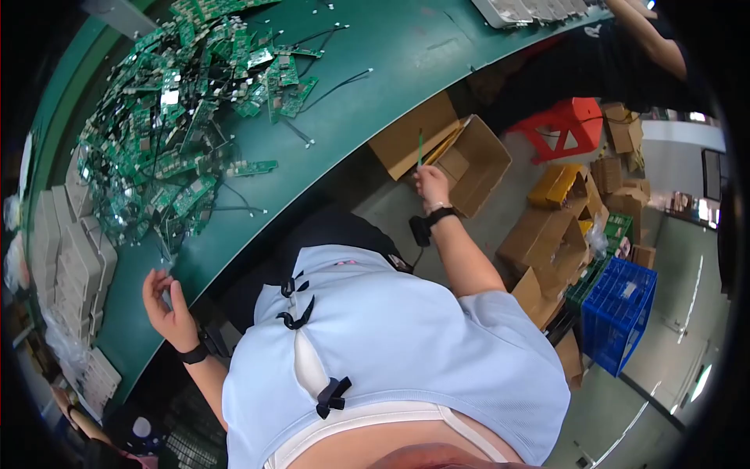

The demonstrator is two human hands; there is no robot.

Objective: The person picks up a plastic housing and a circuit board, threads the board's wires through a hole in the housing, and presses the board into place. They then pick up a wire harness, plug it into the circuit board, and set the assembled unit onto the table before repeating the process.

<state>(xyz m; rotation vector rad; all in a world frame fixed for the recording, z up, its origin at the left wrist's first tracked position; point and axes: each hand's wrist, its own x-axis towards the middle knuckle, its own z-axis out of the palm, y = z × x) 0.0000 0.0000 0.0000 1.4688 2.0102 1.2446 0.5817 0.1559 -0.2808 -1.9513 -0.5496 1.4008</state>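
My right hand is closed on a narrow green circuit board, seen nearly edge-on. It is out past the table edge, above an open cardboard box. My left hand is at the table's front edge, palm partly up, fingers loosely bent and apart, with nothing visible in it. Just beyond its fingertips lies the near end of a large heap of green circuit boards, many with black cables and small white plugs.
Stacked pale plastic trays stand on the left of the green table. Another pale tray is at the far right, near a person's arm. A red stool, cardboard boxes and a blue crate stand on the right.
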